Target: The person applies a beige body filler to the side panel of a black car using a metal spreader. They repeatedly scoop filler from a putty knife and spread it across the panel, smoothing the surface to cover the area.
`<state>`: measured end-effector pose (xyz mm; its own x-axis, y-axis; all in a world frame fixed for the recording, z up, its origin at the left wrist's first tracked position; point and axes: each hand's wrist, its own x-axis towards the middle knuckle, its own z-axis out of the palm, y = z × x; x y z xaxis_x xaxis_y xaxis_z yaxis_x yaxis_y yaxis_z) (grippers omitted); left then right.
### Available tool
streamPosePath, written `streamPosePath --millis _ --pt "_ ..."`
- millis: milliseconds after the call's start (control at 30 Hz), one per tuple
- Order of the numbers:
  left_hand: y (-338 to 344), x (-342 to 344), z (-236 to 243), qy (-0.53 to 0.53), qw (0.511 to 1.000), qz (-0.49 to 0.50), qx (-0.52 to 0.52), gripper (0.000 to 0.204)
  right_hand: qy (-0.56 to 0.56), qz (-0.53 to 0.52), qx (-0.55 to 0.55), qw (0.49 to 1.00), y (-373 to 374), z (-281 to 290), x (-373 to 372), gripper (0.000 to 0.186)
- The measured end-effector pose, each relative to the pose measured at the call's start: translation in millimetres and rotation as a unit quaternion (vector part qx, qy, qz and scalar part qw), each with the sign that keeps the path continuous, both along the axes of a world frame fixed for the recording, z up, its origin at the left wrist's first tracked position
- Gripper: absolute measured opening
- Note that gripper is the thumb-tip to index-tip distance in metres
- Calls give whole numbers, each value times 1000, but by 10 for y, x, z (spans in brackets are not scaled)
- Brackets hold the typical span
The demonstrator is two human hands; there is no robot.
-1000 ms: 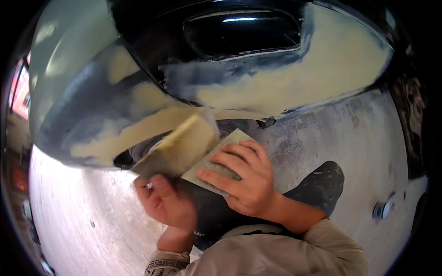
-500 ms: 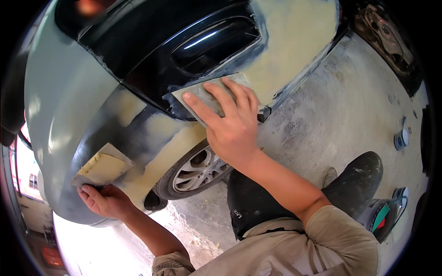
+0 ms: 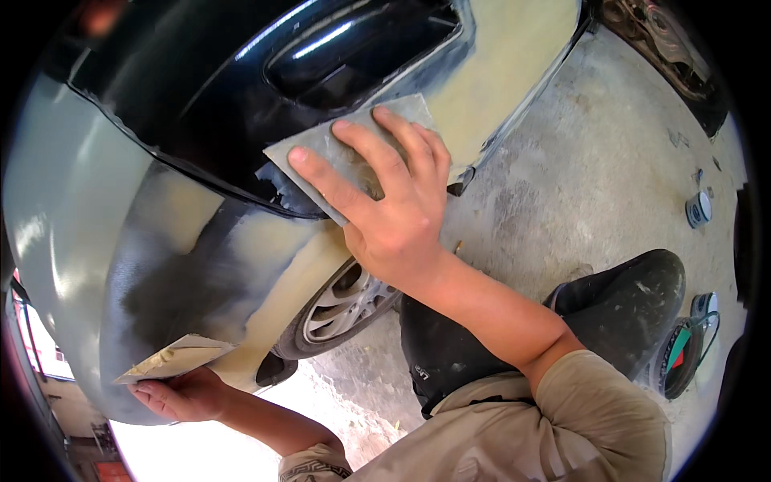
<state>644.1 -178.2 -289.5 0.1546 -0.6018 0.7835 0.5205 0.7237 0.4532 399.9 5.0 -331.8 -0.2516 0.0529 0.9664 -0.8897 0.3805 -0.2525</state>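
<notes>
My right hand [image 3: 401, 221] is closed on a thin grey spreader plate [image 3: 350, 170], fingers spread across its face and thumb side hidden. The plate lies against or just over the lower edge of the black car door [image 3: 185, 104], by a bluish-grey smear; contact is hard to tell. Lower left, my left hand [image 3: 189, 395] pinches a flat plate [image 3: 181, 359] bearing pale yellow filler paste, tilted so it shows nearly edge-on. Behind that plate is the car's fender [image 3: 161, 289], patched in dark grey and yellow.
A car wheel [image 3: 341, 309] sits below the fender, near my knees. Dried yellow filler [image 3: 522, 72] covers the panel at upper right. On the concrete floor [image 3: 562, 177] at the right stand a small can [image 3: 699, 209] and a round dark container [image 3: 675, 361].
My left hand has lowered and its plate has tipped from face-on to nearly edge-on. The right hand's plate has shifted slightly up and left in the picture. The view has shifted too.
</notes>
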Motion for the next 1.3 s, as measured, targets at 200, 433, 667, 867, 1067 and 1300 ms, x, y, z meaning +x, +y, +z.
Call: streamPosePath --millis 200,433,667,867,1067,1300 --pt "-25 18 15 -2 999 -7 -37 33 31 -26 -28 999 -169 -121 -30 42" --pt "-135 106 -21 -2 999 9 -54 31 9 -13 -6 1000 -172 -234 127 38" --pt "-142 165 -31 -4 998 -19 -57 32 0 1 0 1000 -133 -315 246 40" --pt "-69 105 -29 2 999 -28 -32 33 -3 16 11 1000 -84 -411 280 38" --pt "-201 180 -94 -9 999 23 -40 35 -13 40 51 998 58 -472 285 39" --pt "-59 74 -13 -9 1000 5 29 38 -27 65 148 986 469 -451 147 41"
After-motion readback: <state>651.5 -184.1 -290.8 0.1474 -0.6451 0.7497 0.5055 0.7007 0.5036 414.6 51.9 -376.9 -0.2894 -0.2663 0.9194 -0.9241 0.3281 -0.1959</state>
